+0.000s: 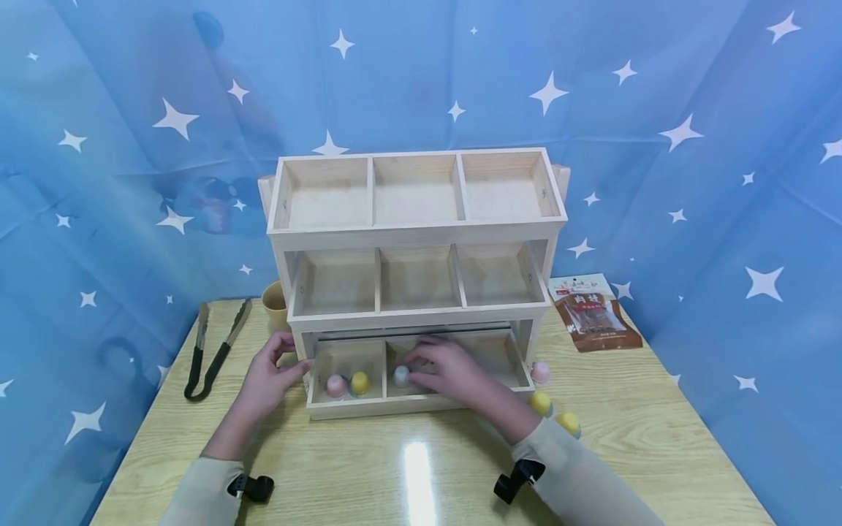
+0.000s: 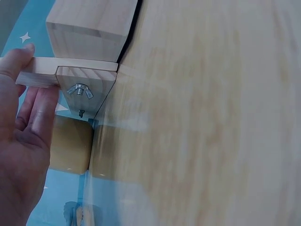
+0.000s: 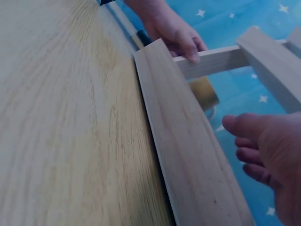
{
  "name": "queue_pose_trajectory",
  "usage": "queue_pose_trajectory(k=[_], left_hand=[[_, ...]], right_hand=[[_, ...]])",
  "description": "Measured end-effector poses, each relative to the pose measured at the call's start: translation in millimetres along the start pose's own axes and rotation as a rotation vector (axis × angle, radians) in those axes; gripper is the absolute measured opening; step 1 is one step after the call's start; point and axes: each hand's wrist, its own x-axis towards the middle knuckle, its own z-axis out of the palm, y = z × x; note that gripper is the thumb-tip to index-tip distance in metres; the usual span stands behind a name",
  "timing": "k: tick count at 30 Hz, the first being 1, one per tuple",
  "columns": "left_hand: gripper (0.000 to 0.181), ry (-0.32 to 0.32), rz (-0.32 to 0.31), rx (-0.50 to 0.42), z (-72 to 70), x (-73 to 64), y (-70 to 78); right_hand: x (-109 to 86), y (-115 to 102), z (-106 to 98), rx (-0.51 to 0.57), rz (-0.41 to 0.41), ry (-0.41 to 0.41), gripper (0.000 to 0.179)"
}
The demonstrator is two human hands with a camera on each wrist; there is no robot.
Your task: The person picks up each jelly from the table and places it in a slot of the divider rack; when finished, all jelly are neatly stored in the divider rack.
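A three-tier wooden shelf (image 1: 417, 235) with divided trays stands on the table. My left hand (image 1: 271, 374) grips its left side piece, thumb on one face and fingers behind, as the left wrist view shows beside a wing nut (image 2: 81, 90). My right hand (image 1: 449, 369) reaches into the bottom tray, fingers loosely bent and nothing visible between them in the right wrist view. Right by its fingertips, a small pale-blue rounded piece (image 1: 401, 376) sits in the middle compartment. A pink rounded piece (image 1: 336, 386) and a yellow one (image 1: 359, 383) lie in the left compartment.
Black-handled tongs (image 1: 217, 351) lie at the left, near a tan cup (image 1: 274, 303) behind the shelf. To the right are a pink piece (image 1: 540, 372), two yellow pieces (image 1: 568, 423) and a brown food packet (image 1: 594, 314). A starry blue curtain (image 1: 421, 80) surrounds the table.
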Motion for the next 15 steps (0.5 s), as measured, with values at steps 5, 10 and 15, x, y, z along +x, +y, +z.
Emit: queue_pose_trajectory(k=[5,10,15], left_hand=[[0.047,0.001,-0.007,0.022,0.5,-0.2,-0.6],[0.046,0.006,-0.020,0.032,0.5,-1.1,-0.5],[0.045,0.014,-0.021,0.049,-0.6,-1.3,2.4]], right_hand=[[-19.9,-0.8,-11.9,-0.030,-0.040,0.100,0.024],[-43.7,-4.6,-31.3,0.015,0.017,0.121,0.021],[-71.7,-1.8,-50.6,-0.029,0.055,0.174,0.026]])
